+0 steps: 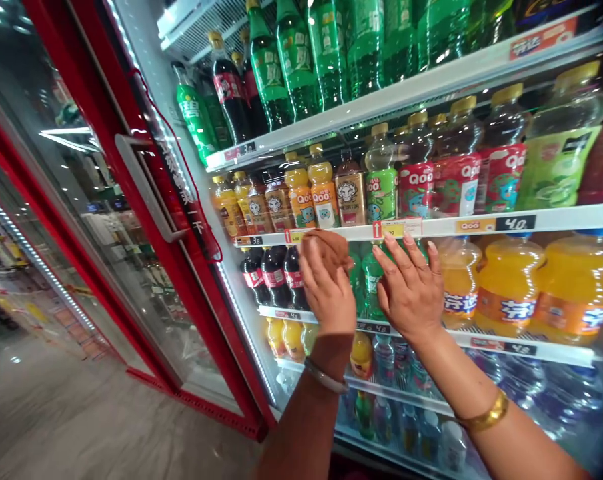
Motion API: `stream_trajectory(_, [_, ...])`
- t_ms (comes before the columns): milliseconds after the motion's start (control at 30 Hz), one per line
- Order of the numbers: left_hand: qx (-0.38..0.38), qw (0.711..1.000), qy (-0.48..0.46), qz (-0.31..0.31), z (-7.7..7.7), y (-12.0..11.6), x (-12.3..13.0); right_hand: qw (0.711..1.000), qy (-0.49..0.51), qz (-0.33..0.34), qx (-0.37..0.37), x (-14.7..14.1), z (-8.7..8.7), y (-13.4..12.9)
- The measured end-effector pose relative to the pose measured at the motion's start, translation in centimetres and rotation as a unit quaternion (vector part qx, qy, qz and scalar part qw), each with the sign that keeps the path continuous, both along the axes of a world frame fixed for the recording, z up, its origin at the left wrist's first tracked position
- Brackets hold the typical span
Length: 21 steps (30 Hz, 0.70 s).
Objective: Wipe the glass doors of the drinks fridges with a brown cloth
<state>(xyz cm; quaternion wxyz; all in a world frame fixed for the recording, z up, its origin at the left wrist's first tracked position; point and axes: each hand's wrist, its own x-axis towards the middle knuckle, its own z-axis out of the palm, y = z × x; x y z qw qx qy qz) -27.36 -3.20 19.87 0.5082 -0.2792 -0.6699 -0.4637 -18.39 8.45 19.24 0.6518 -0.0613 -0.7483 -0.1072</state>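
My left hand (329, 290) presses a folded brown cloth (331, 248) against the front edge of the middle shelf (351, 233) in a drinks fridge. Part of the cloth is hidden behind the fingers. To the right, my right hand (412, 287) is open, its fingers spread and their tips at a yellow and white price label (397, 229) on the same shelf edge. Small juice bottles (323, 187) and a brown-gold bottle (350, 187) stand just above the hands. Behind my hands, green bottles (372, 277) are partly covered.
At the left, a red-framed glass door (131, 200) with a grey handle (149, 190) stands beside the shelves. Large orange soda bottles (511, 283) are right of my right hand. Tall green bottles (326, 60) fill the upper shelf. Grey floor (106, 427) shows lower left.
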Motion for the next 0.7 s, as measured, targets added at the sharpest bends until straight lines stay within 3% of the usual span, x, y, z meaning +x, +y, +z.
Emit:
stream_trajectory(133, [-0.104,0.988,0.115,-0.025,0.1,-0.8,-1.0,1.0,0.001,-0.001,0.009,0.1,-0.2,0.1])
stream_trajectory(300, [-0.006,0.999,0.004,0.032,1.3,-2.4,-2.5,1.0,-0.004,-0.004,0.024,0.1,-0.3,0.2])
stream_trajectory(467, [-0.123,0.985,0.114,-0.037,-0.8,-2.2,-1.3,0.999,-0.001,-0.011,0.03,0.0,-0.1,0.2])
stream_trajectory(533, [-0.165,0.974,0.145,-0.054,-1.0,-2.9,-1.6,0.999,-0.007,-0.013,0.031,0.2,-0.2,0.3])
stream_trajectory(600, [-0.15,0.982,0.11,-0.035,-0.4,-3.8,-2.4,0.999,-0.014,-0.01,0.035,0.3,-0.3,0.3])
stream_trajectory(700, [-0.06,0.998,0.013,0.003,0.8,-4.1,-3.1,0.999,-0.018,-0.002,0.035,-0.2,0.1,-0.3])
